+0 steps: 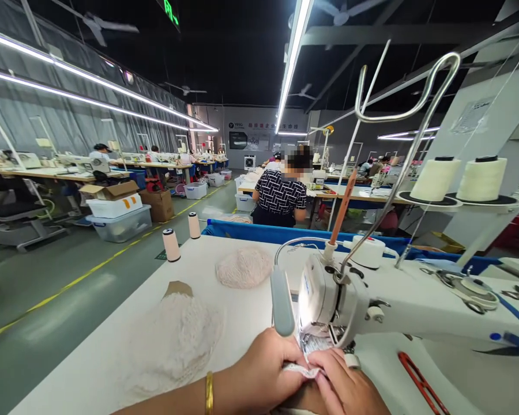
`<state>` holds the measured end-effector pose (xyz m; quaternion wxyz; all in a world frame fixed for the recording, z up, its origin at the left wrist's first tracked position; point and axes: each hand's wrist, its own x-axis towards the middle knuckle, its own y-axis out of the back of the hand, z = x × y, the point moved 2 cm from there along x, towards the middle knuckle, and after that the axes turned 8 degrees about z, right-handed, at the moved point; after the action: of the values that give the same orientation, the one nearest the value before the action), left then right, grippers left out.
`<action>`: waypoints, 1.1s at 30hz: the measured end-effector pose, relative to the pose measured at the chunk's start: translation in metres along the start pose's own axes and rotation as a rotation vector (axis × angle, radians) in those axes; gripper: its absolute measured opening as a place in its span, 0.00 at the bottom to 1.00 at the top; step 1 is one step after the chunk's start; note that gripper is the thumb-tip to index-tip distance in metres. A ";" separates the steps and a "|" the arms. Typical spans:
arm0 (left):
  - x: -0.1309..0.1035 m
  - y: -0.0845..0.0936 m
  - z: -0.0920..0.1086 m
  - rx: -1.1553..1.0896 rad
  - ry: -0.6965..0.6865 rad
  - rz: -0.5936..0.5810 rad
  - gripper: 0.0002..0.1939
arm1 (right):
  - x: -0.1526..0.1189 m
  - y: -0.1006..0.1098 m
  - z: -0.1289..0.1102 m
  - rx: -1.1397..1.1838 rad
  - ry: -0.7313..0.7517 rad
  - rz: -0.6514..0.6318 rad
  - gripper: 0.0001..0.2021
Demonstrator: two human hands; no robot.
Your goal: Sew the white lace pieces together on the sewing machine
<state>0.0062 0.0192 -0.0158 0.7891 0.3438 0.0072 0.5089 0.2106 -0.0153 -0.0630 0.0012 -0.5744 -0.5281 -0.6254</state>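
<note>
Both hands meet in front of the sewing machine [328, 288], just below its lit needle area. My left hand [270, 369], with a gold bangle at the wrist, pinches a piece of white lace fabric [303, 369]. From the right, my right hand [346, 380] grips the same fabric, its fingers close to the left thumb. The needle and presser foot are mostly hidden behind the machine head and fingers. On the table to the left lie a large heap of white lace [181, 334] and a smaller lace pile [244, 267].
Two small thread spools [171, 245] stand at the table's far left corner. Large thread cones [436, 180] sit on a stand at right. A red-handled tool [421, 380] and blue-handled snips [514, 344] lie on the right side. A seated co-worker [281, 193] is ahead.
</note>
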 end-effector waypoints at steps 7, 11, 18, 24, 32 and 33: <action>0.009 0.009 0.006 -0.099 0.156 -0.127 0.13 | 0.018 0.022 -0.013 0.132 -0.184 0.031 0.11; 0.015 0.009 -0.002 -0.106 0.206 -0.174 0.17 | 0.028 0.028 -0.020 0.197 -0.336 -0.011 0.12; 0.017 0.011 -0.007 -0.020 0.215 -0.191 0.20 | 0.034 0.032 -0.020 0.225 -0.382 -0.008 0.12; -0.001 0.015 0.014 0.135 -0.210 -0.214 0.12 | 0.022 0.040 -0.025 0.118 -0.013 -0.152 0.13; -0.017 0.009 0.022 0.407 -0.534 -0.042 0.11 | 0.010 0.040 -0.023 0.062 0.117 -0.184 0.18; -0.016 0.009 0.021 0.405 -0.528 -0.043 0.11 | 0.010 0.040 -0.023 0.065 0.116 -0.178 0.19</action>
<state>-0.0011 -0.0028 -0.0003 0.6901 0.6133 -0.0894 0.3738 0.2147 -0.0416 -0.0243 -0.0050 -0.4878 -0.5960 -0.6378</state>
